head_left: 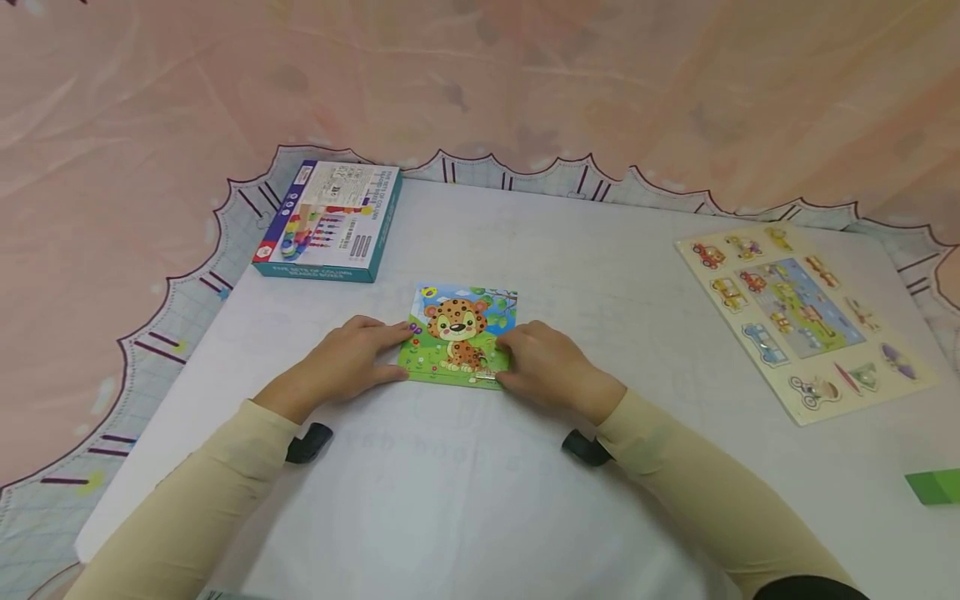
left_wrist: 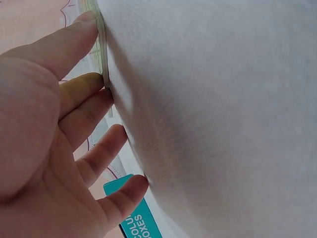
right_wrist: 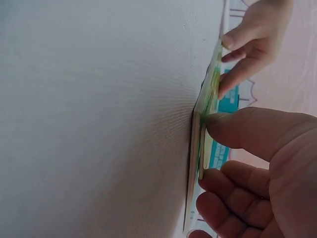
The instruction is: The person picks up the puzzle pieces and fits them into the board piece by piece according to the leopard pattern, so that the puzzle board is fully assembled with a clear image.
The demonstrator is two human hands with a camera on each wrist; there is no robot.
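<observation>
A square jigsaw puzzle [head_left: 446,358] with a spotted leopard cub picture lies flat on the white table. At its left edge rests my left hand [head_left: 347,360], thumb and forefinger spread along the side. The left wrist view shows this hand's fingers [left_wrist: 99,148] extended, tips down at the tabletop. My right hand [head_left: 551,367] is at the puzzle's lower right corner. Between its thumb and curled fingers it pinches a thin puzzle piece [right_wrist: 202,153], slightly tilted over the board [right_wrist: 192,163]. Part of that corner is hidden by the right hand.
A blue and teal box [head_left: 330,221] lies at the back left. On the right is a wooden peg puzzle board [head_left: 757,333] with vehicle pictures. A green block [head_left: 933,487] sits at the right edge. Behind the table hangs a pink curtain [head_left: 480,83].
</observation>
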